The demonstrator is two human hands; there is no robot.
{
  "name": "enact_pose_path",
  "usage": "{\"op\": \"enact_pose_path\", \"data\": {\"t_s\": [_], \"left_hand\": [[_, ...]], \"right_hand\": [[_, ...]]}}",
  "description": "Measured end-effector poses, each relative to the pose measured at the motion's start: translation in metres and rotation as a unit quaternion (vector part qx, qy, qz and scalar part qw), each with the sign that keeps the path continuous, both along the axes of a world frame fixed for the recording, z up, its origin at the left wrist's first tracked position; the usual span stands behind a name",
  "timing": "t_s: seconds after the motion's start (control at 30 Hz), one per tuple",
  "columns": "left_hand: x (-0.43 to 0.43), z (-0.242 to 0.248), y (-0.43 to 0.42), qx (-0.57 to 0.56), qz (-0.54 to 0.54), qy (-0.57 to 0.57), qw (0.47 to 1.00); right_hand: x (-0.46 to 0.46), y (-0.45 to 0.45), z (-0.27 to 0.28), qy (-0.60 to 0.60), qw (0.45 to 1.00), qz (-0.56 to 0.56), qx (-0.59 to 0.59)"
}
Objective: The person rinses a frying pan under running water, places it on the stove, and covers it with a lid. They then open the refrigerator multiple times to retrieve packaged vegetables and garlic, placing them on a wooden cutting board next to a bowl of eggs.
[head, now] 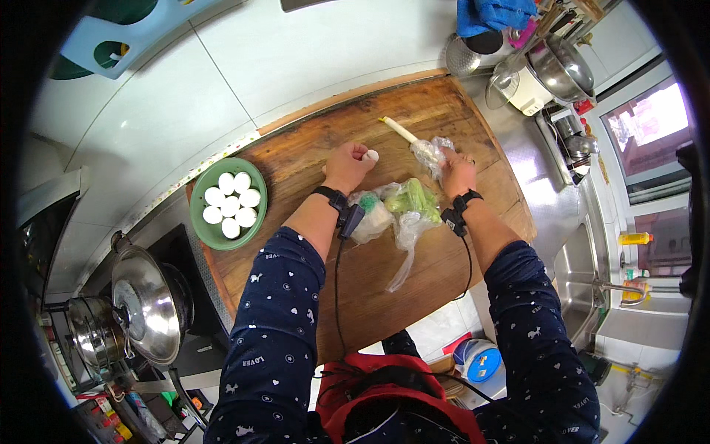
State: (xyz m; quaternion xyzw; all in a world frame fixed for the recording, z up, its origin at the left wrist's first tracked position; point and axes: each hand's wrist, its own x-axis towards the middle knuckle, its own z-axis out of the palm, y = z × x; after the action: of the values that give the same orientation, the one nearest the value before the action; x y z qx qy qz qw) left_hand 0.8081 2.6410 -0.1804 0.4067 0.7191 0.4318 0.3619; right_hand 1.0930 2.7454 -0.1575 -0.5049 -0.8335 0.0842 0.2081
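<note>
My left hand (348,165) is over the middle of the wooden board (299,299). Its fingertips pinch a small white rounded piece (371,156); I cannot tell whether it is a mushroom, garlic or something else. My right hand (459,173) grips crumpled clear plastic (430,152). Out of that plastic sticks a long white stalk (400,129), perhaps a scallion, with a yellowish tip. Between my wrists lies a clear bag of pale green vegetable (413,200). Beside it is another bag (373,219) with whitish contents and a green patch. To the left, a green bowl (199,222) holds several white egg-shaped pieces (229,206).
A lidded wok (147,305) stands on the black cooktop (202,347) at left. Right of the board are a metal sink (571,266), a utensil rack (554,144) and a steel bowl (560,66). A tiled wall (166,111) borders the back. A lidded bucket (481,363) sits below.
</note>
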Motion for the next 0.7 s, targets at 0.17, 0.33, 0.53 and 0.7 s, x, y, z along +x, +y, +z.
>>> {"op": "enact_pose_path", "data": {"t_s": [0.17,0.33,0.53,0.7], "left_hand": [[-0.008,-0.011,-0.006,0.056,0.062,-0.050,0.995],[-0.006,0.026,-0.073,0.061,0.066,-0.013,0.996],[0.055,0.081,-0.154,-0.005,-0.100,0.245,0.964],[0.073,0.062,-0.137,0.009,-0.108,0.215,0.971]], "right_hand": [[0.016,-0.008,0.020,0.006,0.998,0.045,-0.053],[0.037,-0.031,0.041,0.036,0.999,-0.012,0.038],[0.066,-0.127,0.052,0.006,0.999,0.036,-0.002],[0.038,-0.185,0.036,-0.049,0.994,0.014,-0.092]]}}
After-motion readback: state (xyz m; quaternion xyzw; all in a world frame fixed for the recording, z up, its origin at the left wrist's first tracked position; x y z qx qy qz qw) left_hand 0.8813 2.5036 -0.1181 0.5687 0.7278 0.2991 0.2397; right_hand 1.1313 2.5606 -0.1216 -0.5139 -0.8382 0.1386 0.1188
